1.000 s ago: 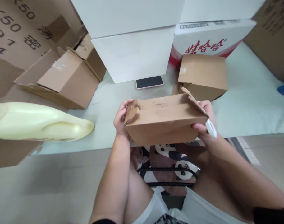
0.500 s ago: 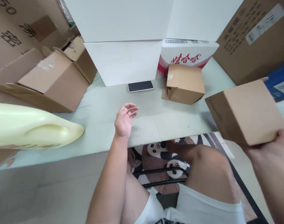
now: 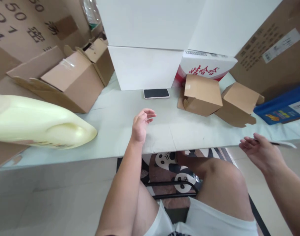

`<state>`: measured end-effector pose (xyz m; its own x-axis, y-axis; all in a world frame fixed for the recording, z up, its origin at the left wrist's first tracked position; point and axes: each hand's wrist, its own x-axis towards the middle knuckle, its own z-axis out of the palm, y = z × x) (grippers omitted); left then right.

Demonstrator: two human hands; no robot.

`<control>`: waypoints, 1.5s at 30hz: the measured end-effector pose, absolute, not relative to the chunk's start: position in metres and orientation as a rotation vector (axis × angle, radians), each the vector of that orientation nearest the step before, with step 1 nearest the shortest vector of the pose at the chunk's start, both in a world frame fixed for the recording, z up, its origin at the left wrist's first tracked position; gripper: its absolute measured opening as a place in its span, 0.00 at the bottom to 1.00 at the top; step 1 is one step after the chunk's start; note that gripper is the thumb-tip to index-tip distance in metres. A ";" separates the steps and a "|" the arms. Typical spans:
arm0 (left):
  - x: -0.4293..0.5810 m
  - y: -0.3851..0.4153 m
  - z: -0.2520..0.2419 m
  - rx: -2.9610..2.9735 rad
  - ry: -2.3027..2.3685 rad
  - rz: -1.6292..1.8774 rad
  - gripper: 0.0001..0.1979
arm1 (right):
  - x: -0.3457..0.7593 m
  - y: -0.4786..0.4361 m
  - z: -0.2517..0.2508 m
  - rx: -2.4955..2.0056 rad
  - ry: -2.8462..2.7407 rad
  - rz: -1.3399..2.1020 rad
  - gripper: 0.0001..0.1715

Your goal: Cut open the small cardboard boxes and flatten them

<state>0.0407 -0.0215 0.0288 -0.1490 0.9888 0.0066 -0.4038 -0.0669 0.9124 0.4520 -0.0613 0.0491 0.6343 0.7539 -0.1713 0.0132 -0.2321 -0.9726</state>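
My left hand (image 3: 141, 126) is raised over the front of the table, fingers loosely curled and apart, holding nothing. Just beyond it a phone (image 3: 156, 93) with a dark screen lies flat. My right hand (image 3: 262, 152) is turned partly palm up at the table's front edge, its fingers apart and no box in it. Past that hand, a small brown cardboard box (image 3: 238, 101) rests on the table beside another brown box (image 3: 203, 95). A thin white object with a dark end (image 3: 285, 143) shows behind my right hand; its kind is unclear.
White boxes (image 3: 147, 67) stand at the back, with a red-lettered carton (image 3: 206, 64) beside them. Open cardboard boxes (image 3: 81, 78) and a pale yellow bottle (image 3: 49, 124) occupy the left. A blue package (image 3: 283, 108) and a large brown carton (image 3: 268, 49) are at right.
The box that my right hand held now rests on the table by the other small box, and the hand has let go and drawn back. My left hand keeps its curled pose.
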 end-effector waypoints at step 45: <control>0.048 -0.014 0.023 1.128 1.317 1.318 0.10 | 0.392 0.039 0.038 -1.630 -1.898 0.109 0.22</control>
<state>0.0484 -0.0140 0.0232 -0.1496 0.9887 -0.0043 -0.0052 0.0035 1.0000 0.3922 0.0389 0.0384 -0.0394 0.9157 0.3999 0.8638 0.2324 -0.4471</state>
